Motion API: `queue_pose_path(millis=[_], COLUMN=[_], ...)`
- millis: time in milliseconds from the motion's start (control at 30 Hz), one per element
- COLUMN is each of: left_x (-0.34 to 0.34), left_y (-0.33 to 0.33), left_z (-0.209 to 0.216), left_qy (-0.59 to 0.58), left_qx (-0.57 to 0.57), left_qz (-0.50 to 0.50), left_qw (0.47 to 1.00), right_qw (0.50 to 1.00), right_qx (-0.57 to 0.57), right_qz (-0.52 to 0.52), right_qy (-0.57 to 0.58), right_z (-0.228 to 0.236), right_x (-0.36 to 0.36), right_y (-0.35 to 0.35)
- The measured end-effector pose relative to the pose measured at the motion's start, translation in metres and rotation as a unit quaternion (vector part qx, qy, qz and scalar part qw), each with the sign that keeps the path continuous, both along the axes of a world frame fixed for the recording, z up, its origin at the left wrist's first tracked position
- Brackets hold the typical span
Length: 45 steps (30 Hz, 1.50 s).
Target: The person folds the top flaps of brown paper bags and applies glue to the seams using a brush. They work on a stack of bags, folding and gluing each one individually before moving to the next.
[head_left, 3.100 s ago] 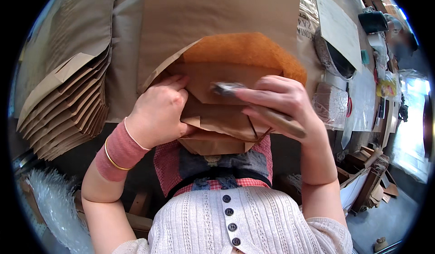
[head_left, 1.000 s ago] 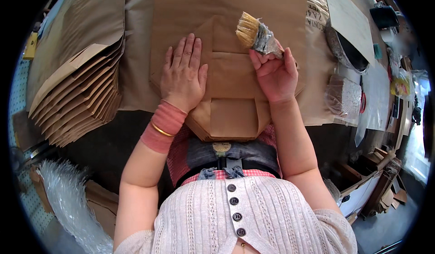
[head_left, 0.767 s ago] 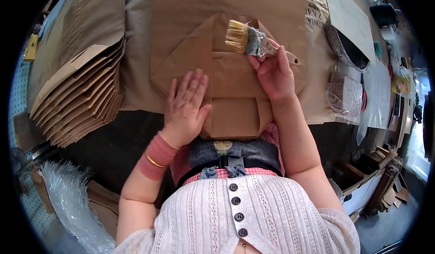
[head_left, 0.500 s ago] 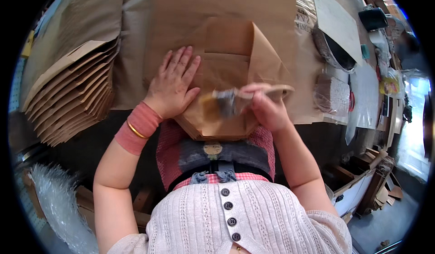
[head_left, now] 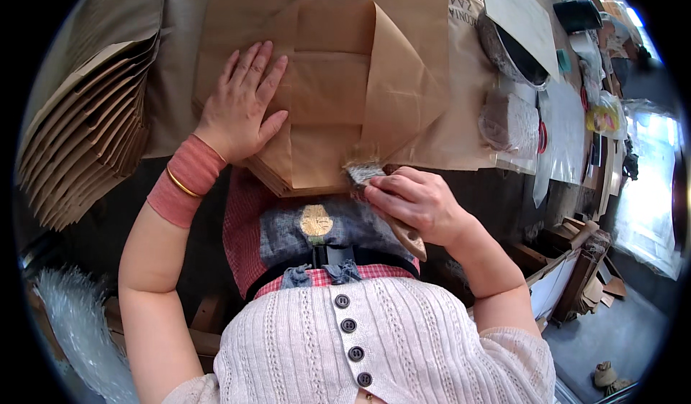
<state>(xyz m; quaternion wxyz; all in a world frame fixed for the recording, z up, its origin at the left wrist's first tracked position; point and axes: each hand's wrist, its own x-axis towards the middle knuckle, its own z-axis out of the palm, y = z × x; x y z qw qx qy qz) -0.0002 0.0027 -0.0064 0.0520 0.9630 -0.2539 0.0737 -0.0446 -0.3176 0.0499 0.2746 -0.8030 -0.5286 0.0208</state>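
Note:
A stack of brown paper bags (head_left: 327, 91) lies in front of me, the top one folded open at its end into a pointed flap on the right. My left hand (head_left: 241, 105) rests flat on the left part of the paper, fingers spread. In my right hand (head_left: 414, 202) is a flat paintbrush (head_left: 367, 175) with a wooden handle and a metal band. Its bristles are blurred and meet the near edge of the top bag. The handle's end points down toward my body.
At the far left, a fanned stack of folded brown paper (head_left: 90, 127) overhangs the table edge. To the right are a dark-lined bowl (head_left: 512, 55) partly under a white board (head_left: 520, 19), a plastic-wrapped block (head_left: 507, 121) and red-handled scissors (head_left: 542, 137). Clear plastic strands (head_left: 83, 332) hang low at left.
The brush has swung from over the middle of the bag to its near right edge, and its handle now tilts toward me. My left hand stays flat on the paper. The whole view has shifted slightly.

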Motion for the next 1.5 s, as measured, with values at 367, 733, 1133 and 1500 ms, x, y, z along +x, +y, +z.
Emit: queue_pose_path(millis=[367, 733, 1133, 1500], left_x=[0.026, 0.019, 0.023, 0.025], left_y=[0.025, 0.014, 0.013, 0.007], left_z=[0.006, -0.013, -0.011, -0.009], left_qy=[0.075, -0.062, -0.080, -0.067], left_qx=[-0.234, -0.135, -0.107, -0.118], left_qz=[-0.061, -0.037, -0.044, -0.050], left_qw=[0.967, 0.988, 0.990, 0.990], right_qw=[0.978, 0.994, 0.981, 0.978], right_qx=[0.176, 0.012, 0.084, 0.118], right_qz=[0.073, 0.082, -0.005, 0.000], right_qy=[0.085, 0.066, 0.174, 0.169], right_z=[0.024, -0.011, 0.038, 0.011], right_x=[0.046, 0.003, -0.008, -0.002], right_y=[0.076, 0.060, 0.002, 0.016])
